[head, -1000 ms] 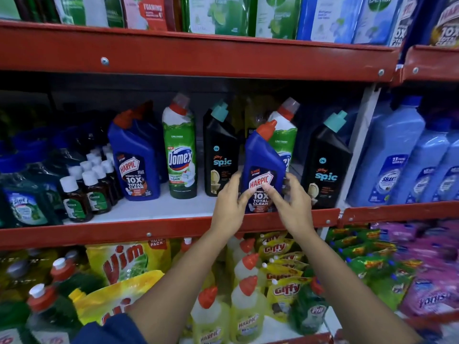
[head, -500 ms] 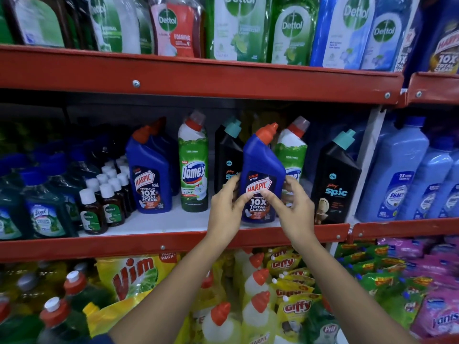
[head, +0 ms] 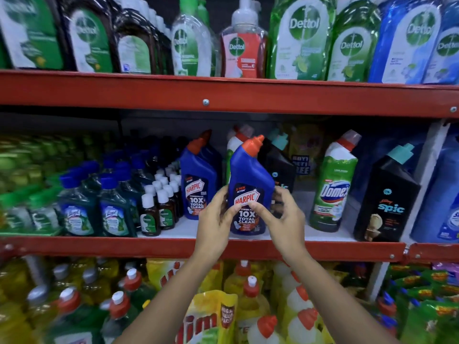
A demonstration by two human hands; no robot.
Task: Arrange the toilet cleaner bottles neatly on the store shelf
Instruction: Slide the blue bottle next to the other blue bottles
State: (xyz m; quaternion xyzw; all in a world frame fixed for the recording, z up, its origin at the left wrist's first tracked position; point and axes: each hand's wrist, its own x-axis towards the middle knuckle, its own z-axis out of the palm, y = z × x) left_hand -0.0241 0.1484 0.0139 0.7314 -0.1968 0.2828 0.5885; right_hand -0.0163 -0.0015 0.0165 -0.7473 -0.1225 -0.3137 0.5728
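Observation:
A blue Harpic bottle [head: 249,175] with a red cap stands upright at the front of the middle shelf [head: 173,247]. My left hand [head: 214,219] grips its lower left side and my right hand [head: 280,217] its lower right side. Another blue Harpic bottle [head: 198,180] stands just to its left. Behind the held one a green Domex bottle [head: 233,145] and a black Spic bottle [head: 280,162] are partly hidden. Further right stand a second Domex bottle [head: 334,184] and a second Spic bottle [head: 386,197].
Small brown Dettol bottles [head: 159,204] and green Lizol bottles [head: 111,207] fill the shelf's left part. Dettol bottles line the upper shelf [head: 223,95]. Yellow dish-wash packs and bottles [head: 248,306] crowd the shelf below. A white upright post [head: 427,155] bounds the bay at right.
The held Harpic bottle has moved left along the shelf, from between the Spic bottles toward the other Harpic bottle. The view has tilted upward.

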